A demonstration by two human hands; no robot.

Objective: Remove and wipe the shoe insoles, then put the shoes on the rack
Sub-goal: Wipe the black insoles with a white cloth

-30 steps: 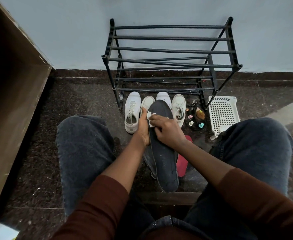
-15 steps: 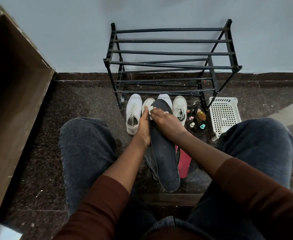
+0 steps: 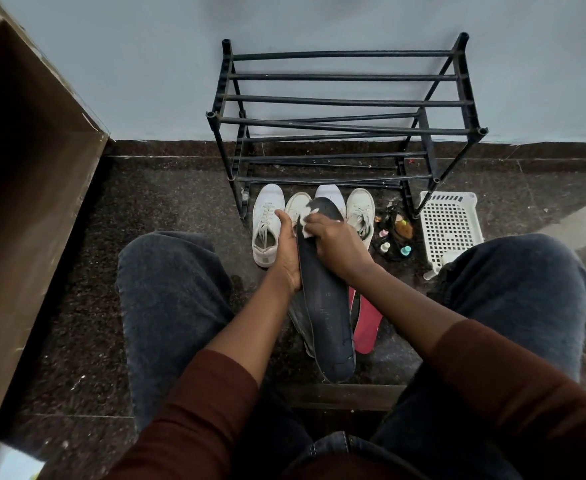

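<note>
Directly before the rack [image 3: 347, 123], four white shoes [image 3: 267, 226] line its front edge. Left hand [image 3: 286, 251] grips one dark insole [image 3: 326, 306]; right hand [image 3: 336, 244] pinches a cloth [image 3: 307, 230] on it.

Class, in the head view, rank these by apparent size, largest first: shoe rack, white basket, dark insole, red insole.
1. shoe rack
2. dark insole, though nearer the camera
3. white basket
4. red insole, partly hidden
</note>
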